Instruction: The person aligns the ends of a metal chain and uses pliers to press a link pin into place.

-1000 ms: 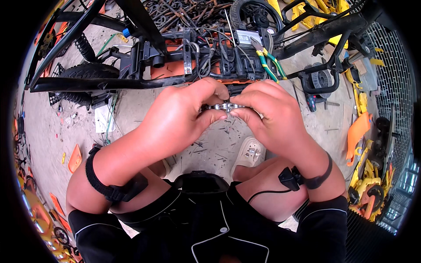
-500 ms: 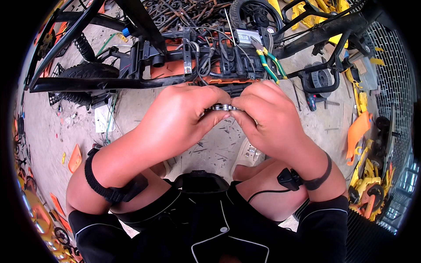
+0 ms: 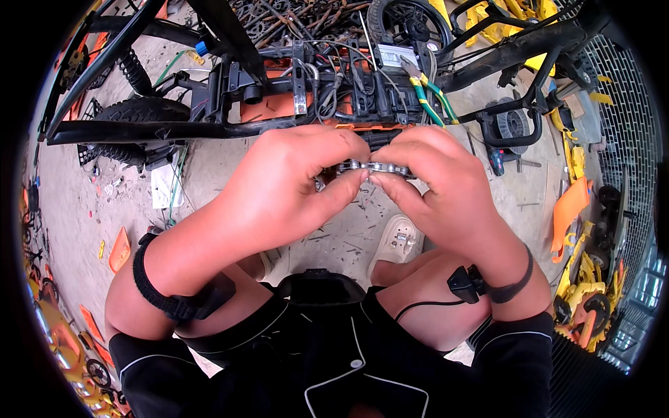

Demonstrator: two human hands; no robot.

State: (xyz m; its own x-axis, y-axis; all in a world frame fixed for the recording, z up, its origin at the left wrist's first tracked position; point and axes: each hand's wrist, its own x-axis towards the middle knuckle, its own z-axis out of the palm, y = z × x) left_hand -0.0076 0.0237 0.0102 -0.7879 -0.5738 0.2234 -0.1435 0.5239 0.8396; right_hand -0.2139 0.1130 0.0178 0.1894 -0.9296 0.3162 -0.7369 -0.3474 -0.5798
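Observation:
A short stretch of metal roller chain [image 3: 376, 167] spans the gap between my two hands, above the concrete floor. My left hand [image 3: 300, 171] is closed, pinching the chain's left part between thumb and fingers. My right hand [image 3: 439, 174] is closed too, its thumb and curled fingers gripping the right part. The chain's ends are partly hidden behind the fingers. Just beyond my hands lies a black vehicle frame [image 3: 188, 131] with cables and orange panels. Pliers [image 3: 426, 97] with green and yellow handles rest on it, close past my right hand.
A wheel with a black tyre [image 3: 143, 115] sits at the frame's left. Dark rusty parts [image 3: 293, 21] are heaped behind it. An orange panel [image 3: 570, 212] and yellow parts lie at the right. A power tool [image 3: 495, 161] lies near a grey disc. My shoe [image 3: 398, 240] is below my hands.
More of the chain shows now, as my right fingers have shifted and opened up its right part. My right hand has moved slightly to the right; the left has barely moved.

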